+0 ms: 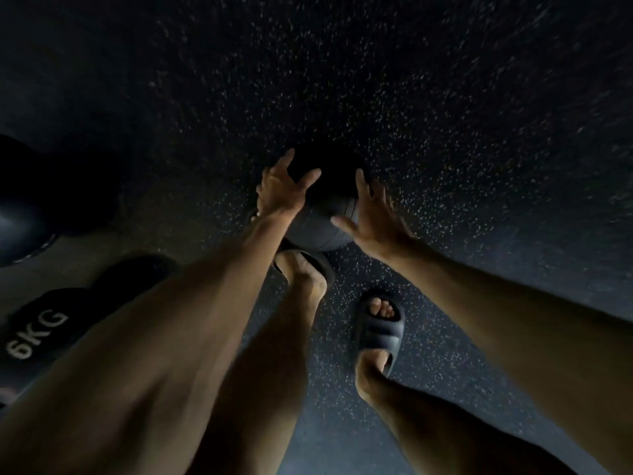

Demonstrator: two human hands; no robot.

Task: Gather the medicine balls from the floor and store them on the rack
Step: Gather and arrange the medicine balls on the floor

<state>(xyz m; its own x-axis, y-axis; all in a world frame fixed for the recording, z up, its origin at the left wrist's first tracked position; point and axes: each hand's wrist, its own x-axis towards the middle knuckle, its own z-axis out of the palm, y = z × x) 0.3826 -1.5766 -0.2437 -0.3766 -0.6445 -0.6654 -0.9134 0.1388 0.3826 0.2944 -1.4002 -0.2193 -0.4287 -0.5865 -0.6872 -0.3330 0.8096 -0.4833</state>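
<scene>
A dark rubber floor flecked with pale specks (445, 97) fills the view, dimly lit. Everything else is placed from the dark grey ribbed medicine ball (322, 231) at the centre.

Well to the left of that ball and nearer the person lies a black rounded weight printed "6KG" in white (37, 334), partly hidden behind the left forearm. Whether it is another ball cannot be told. Farther left of the central ball, at the picture's edge, sits a dark glossy round object (20, 214), cut off by the frame.

The medicine ball itself is low over the floor between the two hands, with a deep shadow on its far side. Whether it rests on the floor or is just clear of it cannot be told.

Just beside the ball's near edge is the left foot in a dark moulded slide sandal (322, 265). The right foot's matching sandal (380, 334) stands nearer the person and a little to the ball's right.

The left hand (281, 193) lies against the ball's left side and the right hand (375, 221) against its right side. Each grip is wide, fingers spread and not closed round the ball.
</scene>
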